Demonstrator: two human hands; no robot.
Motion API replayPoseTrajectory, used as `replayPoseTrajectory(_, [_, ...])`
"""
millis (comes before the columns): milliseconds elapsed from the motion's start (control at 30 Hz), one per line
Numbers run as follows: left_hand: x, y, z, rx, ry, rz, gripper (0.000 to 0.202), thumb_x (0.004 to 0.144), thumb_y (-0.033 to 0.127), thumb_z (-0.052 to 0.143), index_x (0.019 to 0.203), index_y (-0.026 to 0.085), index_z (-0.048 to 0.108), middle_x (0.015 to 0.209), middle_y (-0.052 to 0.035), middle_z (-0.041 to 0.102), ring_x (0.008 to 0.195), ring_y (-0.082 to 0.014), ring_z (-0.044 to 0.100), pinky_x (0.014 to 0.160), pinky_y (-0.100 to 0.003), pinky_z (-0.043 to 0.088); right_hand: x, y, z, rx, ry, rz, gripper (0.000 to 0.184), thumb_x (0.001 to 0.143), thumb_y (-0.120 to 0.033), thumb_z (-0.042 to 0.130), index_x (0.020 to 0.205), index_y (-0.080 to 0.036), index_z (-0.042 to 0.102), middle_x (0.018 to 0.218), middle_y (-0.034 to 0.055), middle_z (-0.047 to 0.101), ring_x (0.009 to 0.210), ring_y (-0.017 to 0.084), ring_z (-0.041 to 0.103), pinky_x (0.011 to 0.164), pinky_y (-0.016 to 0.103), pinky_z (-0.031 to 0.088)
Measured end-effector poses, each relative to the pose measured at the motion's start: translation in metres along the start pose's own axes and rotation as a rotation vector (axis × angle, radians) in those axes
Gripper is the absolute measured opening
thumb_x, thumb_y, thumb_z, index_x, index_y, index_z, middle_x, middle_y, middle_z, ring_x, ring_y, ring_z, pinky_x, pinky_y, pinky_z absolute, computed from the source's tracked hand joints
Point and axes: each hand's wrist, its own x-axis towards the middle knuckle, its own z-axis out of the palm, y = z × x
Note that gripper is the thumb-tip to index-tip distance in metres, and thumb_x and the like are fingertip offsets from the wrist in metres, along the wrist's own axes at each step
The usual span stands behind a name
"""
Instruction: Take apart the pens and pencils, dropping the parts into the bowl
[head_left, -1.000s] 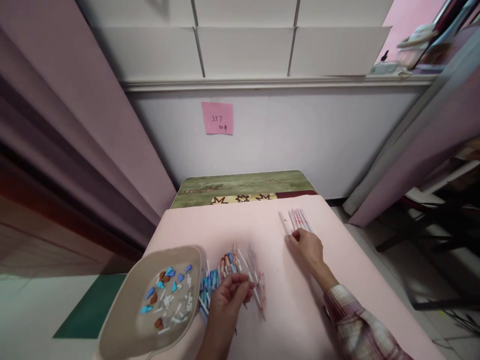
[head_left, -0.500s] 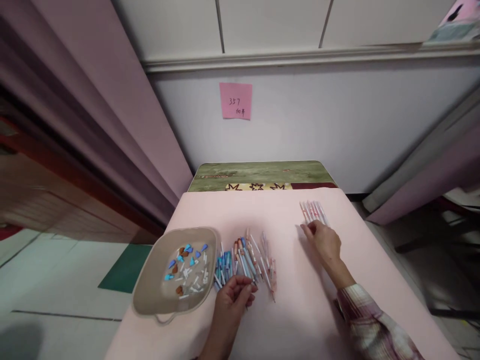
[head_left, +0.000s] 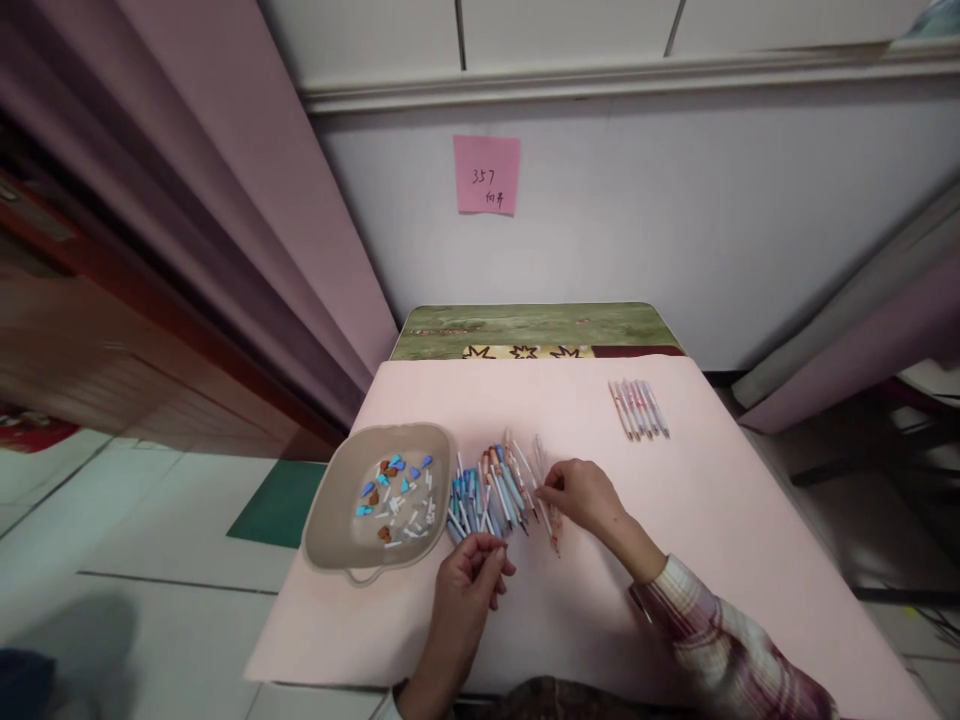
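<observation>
Close to the near edge of a pile of blue, brown and pale pink pens (head_left: pixel 506 485), my left hand (head_left: pixel 469 580) is curled with thumb against fingers. What it may hold is hidden. The fingers of my right hand (head_left: pixel 585 492) pinch at a pale see-through pen on the pile's right side; the fingertips partly cover it. Farther right, several clear-barrelled pens (head_left: pixel 639 410) lie side by side in a neat row, apart from both hands.
A beige basin (head_left: pixel 330 560) left of the pile holds small blue and brown pieces and short white sticks. Pink cloth (head_left: pixel 720 570) covers the table. A pink note (head_left: pixel 487 175) is on the wall behind, and a purple curtain (head_left: pixel 300 220) hangs at left.
My right hand has left the row of pens and moved left and nearer, to the pile's right side. My left hand stays near the pile's front. The camera view has shifted.
</observation>
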Motion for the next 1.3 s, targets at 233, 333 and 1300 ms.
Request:
replayPoseTrajectory(233, [0.001, 0.003, 0.002, -0.024, -0.030, 0.012, 0.030, 0.069, 0.043, 0.074, 0.077, 0.015, 0.064, 0.062, -0.0037, 0.065, 0.047, -0.0093, 0.051, 0.040, -0.017, 0.035, -0.017, -0.004, 0.025, -0.142, 0.042, 0.047, 0.016, 0.069, -0.039, 0.072, 0.066, -0.023, 0.073, 0.067, 0.0041, 0.072, 0.066, 0.018, 0.065, 0.054, 0.025, 0.034])
replayPoseTrajectory(333, [0.000, 0.002, 0.002, -0.028, -0.041, 0.008, 0.032, 0.068, 0.044, 0.074, 0.078, 0.015, 0.064, 0.062, -0.0039, 0.065, 0.047, -0.0095, 0.051, 0.040, -0.017, 0.035, -0.016, -0.001, 0.027, -0.087, 0.038, 0.051, 0.013, 0.069, -0.034, 0.071, 0.062, -0.023, 0.072, 0.062, 0.0028, 0.070, 0.062, 0.016, 0.063, 0.053, 0.024, 0.034])
replayPoseTrajectory(1300, [-0.004, -0.006, 0.019, 0.082, -0.163, -0.039, 0.029, 0.074, 0.042, 0.065, 0.082, 0.015, 0.057, 0.066, -0.0022, 0.064, 0.047, -0.0092, 0.053, 0.039, -0.018, 0.035, -0.069, -0.001, 0.028, -0.209, -0.012, 0.099, 0.027, 0.081, -0.045, 0.060, 0.076, -0.020, 0.070, 0.073, 0.0082, 0.072, 0.069, 0.022, 0.067, 0.058, 0.027, 0.037])
